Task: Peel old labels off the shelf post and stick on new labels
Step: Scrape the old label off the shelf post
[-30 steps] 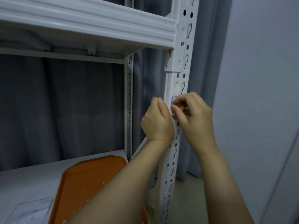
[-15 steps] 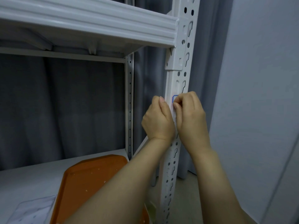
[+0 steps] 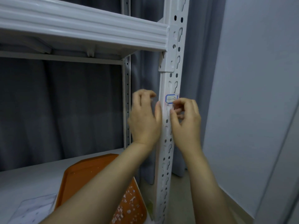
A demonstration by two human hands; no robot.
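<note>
A white perforated shelf post (image 3: 169,75) runs down the middle of the view. A small white label with a blue border and handwriting (image 3: 171,99) is stuck on its front face. My left hand (image 3: 144,118) hangs just left of the post, blurred, fingers spread and curled, holding nothing I can see. My right hand (image 3: 186,122) is on the right of the post, just below the label, thumb and fingertips pinched together. Whether a scrap of label sits between them I cannot tell.
A white shelf beam (image 3: 84,28) crosses above. On the lower shelf (image 3: 32,178) lies an orange tray (image 3: 90,175) scattered with small paper scraps, with a clear plastic sheet (image 3: 32,206) to its left. Grey curtain behind, pale wall (image 3: 252,94) on the right.
Both hands have come off the post and drawn apart. The left hand has swung left and opened, and the label, earlier mostly covered by fingers, is now fully visible.
</note>
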